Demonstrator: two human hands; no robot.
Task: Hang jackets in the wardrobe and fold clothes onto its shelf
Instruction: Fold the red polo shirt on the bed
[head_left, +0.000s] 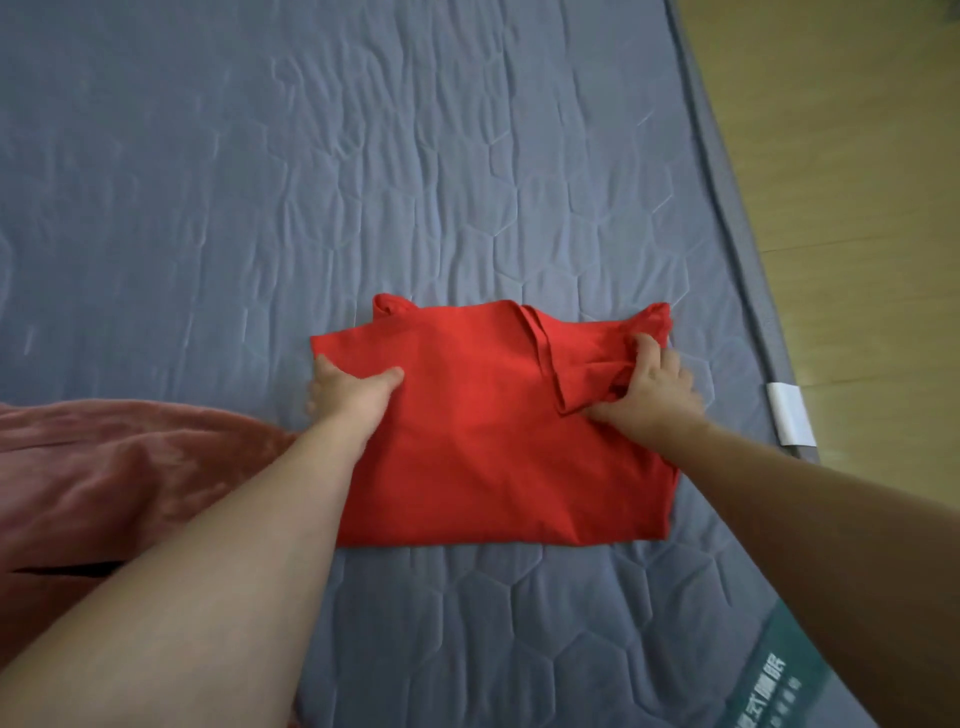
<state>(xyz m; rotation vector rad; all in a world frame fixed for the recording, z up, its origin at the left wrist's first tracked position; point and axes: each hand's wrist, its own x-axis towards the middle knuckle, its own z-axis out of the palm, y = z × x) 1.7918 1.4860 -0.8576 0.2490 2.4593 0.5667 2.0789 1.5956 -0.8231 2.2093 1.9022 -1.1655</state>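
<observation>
The 2 hands lie apart on a folded red cotton shirt (483, 431): left hand (353, 389) grips its left edge, right hand (652, 384) pinches a bunched fold; quilted grey-blue mattress (363, 182) beneath.

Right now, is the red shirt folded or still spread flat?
Partly folded. The red shirt lies as a compact rectangle on the mattress, a sleeve turned in; the right hand grips that flap.

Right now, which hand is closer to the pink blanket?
Left. The left hand holds the red shirt's left edge, just beside the pink blanket. The right hand grips the shirt's far right side, away from it.
</observation>
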